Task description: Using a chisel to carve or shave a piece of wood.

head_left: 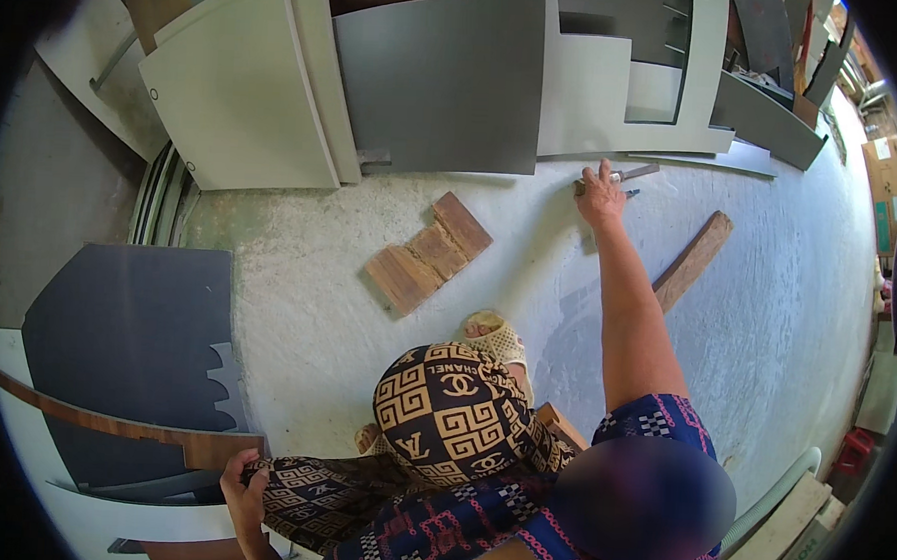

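The right hand (pixel 599 195) was stretched to the upper middle, fingers clenched on a tool (pixel 633 174) on the floor (pixel 307 304); the left hand (pixel 244 496), lower left, was braced on the thigh (pixel 329 495), its grip unclear.

At the far right, beyond the edge of the grey floor (pixel 767 324), we see brown cardboard boxes (pixel 886 174) stacked upright, one bearing a small white label (pixel 881 149) and another a green patch. Near the floor's lower right corner lies a pale plank (pixel 792 545) with dark printed lettering.
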Demonstrator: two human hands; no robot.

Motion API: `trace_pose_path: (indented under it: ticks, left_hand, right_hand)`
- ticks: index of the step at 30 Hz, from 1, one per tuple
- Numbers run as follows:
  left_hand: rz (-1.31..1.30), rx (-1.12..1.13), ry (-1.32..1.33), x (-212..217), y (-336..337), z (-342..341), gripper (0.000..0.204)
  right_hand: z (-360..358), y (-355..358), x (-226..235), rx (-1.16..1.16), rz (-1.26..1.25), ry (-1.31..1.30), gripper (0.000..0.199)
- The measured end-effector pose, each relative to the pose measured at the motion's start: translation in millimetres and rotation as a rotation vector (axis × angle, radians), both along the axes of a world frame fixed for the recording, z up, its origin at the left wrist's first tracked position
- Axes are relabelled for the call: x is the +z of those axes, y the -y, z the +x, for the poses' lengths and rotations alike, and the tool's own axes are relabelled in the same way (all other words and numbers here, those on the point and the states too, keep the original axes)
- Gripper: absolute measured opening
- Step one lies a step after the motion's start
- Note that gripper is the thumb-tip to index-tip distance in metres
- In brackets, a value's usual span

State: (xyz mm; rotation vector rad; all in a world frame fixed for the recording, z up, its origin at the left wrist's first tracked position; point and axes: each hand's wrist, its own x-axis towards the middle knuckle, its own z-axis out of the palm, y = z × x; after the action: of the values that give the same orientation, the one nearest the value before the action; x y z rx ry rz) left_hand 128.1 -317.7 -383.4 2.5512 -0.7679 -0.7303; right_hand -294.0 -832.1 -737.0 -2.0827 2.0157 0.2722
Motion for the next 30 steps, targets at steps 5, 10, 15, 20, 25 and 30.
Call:
trace_pose_path:
  ticks: [5, 10, 15, 20, 25, 30]
  left_hand:
    - [-0.017, 0.022, 0.001, 0.2, -14.5, 1.4, 0.039]
    - [-0.013, 0.046, -0.026, -6.6, -13.7, 8.6, 0.038]
    - [-0.051, 0.044, -0.034, -11.0, -0.3, 1.1, 0.036]
    - [-0.086, 0.028, -0.009, -4.3, -22.3, 0.8, 0.038]
    - [-0.081, 0.056, -0.006, -3.4, -38.7, 1.5, 0.041]
    - [-0.067, 0.062, -0.007, -0.8, -28.9, 5.2, 0.040]
  right_hand:
    - [-5.7, -19.4, 29.5, -0.005, -0.562, 0.644, 0.048]
    - [25.1, -116.6, 61.7, 0.267, -0.443, 0.683, 0.037]
    - [42.5, -196.1, 23.1, 0.568, -0.043, 0.530, 0.039]
    - [1.6, -183.0, 25.3, 0.074, -0.255, 0.657, 0.052]
    - [-112.0, -149.2, 8.4, -0.478, -0.588, 0.098, 0.076]
    - [-147.1, -147.9, 7.1, -0.998, -0.182, 0.083, 0.090]
